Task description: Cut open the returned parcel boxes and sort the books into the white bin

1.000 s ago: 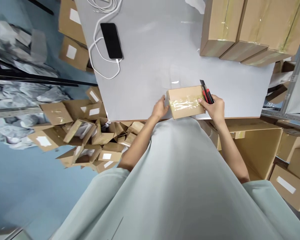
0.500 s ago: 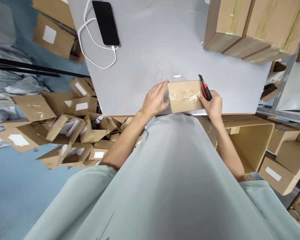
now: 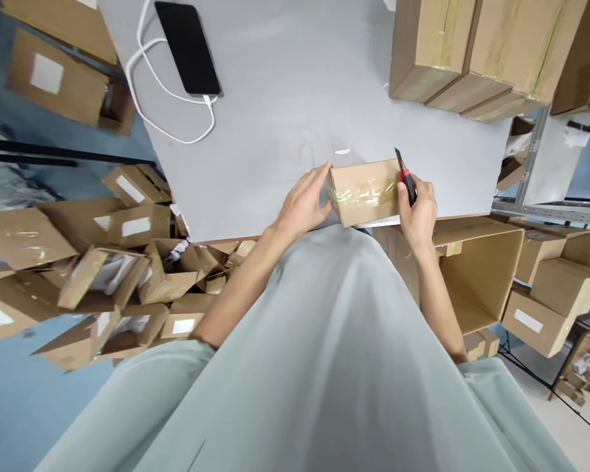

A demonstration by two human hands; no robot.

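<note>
cardboard box (image 3: 366,196) lies in front of us at the near edge of the grey table (image 3: 285,98) — small, plain brown, a shiny band of yellowish tape (image 3: 368,192) creased along its upper face. our left hand (image 3: 302,200) is at its left end, fingers straight and the thumb spread wide of them; whether they press the cardboard we cannot tell. our right hand (image 3: 419,211) is wrapped around a red and black cutter (image 3: 407,182) by the box's right end, blade pointing away from us.

beyond, to the right, larger taped boxes (image 3: 472,56) stand side by side; to the left lies a black phone (image 3: 189,49) with a white cable (image 3: 172,139) plugged in. opened cartons (image 3: 113,275) crowd the floor at our left.

our pale garment (image 3: 334,341) covers part of the table's edge — the cutter's lower end is hidden in our palm, and the top of the view cuts off the larger boxes.
</note>
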